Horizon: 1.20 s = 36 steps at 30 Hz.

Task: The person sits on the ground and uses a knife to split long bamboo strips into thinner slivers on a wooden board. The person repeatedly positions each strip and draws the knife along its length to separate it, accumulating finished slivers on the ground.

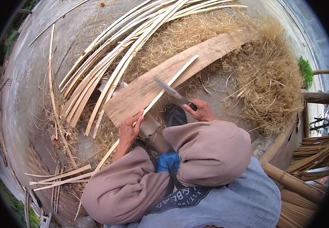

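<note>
My left hand [129, 131] is closed around a long pale bamboo strip [182, 72], near the near edge of a wooden board [141, 89]. The strip slants up and right over the board, and its tail runs down past my left knee. In my right hand [201, 110] is a knife [167, 88] by its dark handle. Its blade points up and left across the strip; whether it touches the strip I cannot tell. Beneath the board, a dark sandal [175, 115] shows between my hands.
A fan of split bamboo strips [130, 49] lies beyond the board at the left. Curly shavings [267, 79] are heaped at the right and behind it. Shorter strips [63, 177] rest by my left knee. Bamboo poles [291, 182] and bundled strips [314, 155] are at the right.
</note>
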### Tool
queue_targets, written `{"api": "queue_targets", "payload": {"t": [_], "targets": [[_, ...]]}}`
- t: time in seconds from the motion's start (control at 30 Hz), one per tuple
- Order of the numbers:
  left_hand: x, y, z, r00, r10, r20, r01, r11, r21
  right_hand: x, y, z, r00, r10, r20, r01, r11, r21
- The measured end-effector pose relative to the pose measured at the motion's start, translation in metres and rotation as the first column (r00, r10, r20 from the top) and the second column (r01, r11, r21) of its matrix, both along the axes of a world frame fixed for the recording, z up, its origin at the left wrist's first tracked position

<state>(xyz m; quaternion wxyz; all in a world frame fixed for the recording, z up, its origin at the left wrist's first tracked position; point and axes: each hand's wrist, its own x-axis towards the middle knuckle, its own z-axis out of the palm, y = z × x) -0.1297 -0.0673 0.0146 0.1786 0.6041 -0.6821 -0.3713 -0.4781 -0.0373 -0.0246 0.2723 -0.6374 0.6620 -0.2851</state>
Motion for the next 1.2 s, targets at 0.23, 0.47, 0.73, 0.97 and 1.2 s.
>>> {"api": "queue_targets", "payload": {"t": [0.23, 0.47, 0.73, 0.97, 1.2], "targets": [[0.005, 0.005, -0.001, 1.0, 0.006, 0.011, -0.006, 0.999, -0.036, -0.05, -0.029, -0.02, 0.935, -0.353, 0.026, 0.344, 0.923, 0.173], [0.005, 0.015, -0.014, 0.99, 0.047, -0.134, -0.049, 0.999, -0.015, -0.074, -0.035, 0.009, 0.963, -0.268, -0.008, 0.268, 0.961, 0.061], [0.013, 0.009, 0.003, 0.997, 0.061, -0.041, -0.054, 0.987, 0.154, -0.036, -0.025, -0.014, 0.972, -0.231, 0.044, 0.229, 0.973, 0.038], [-0.005, 0.013, -0.011, 0.99, 0.091, -0.112, -0.087, 0.996, 0.037, -0.107, -0.044, 0.016, 0.919, -0.376, -0.118, 0.375, 0.927, -0.036], [0.056, 0.052, 0.0, 0.99, 0.082, -0.117, -0.071, 0.993, 0.095, -0.029, -0.033, -0.017, 0.976, -0.118, -0.181, 0.099, 0.989, -0.109]]}}
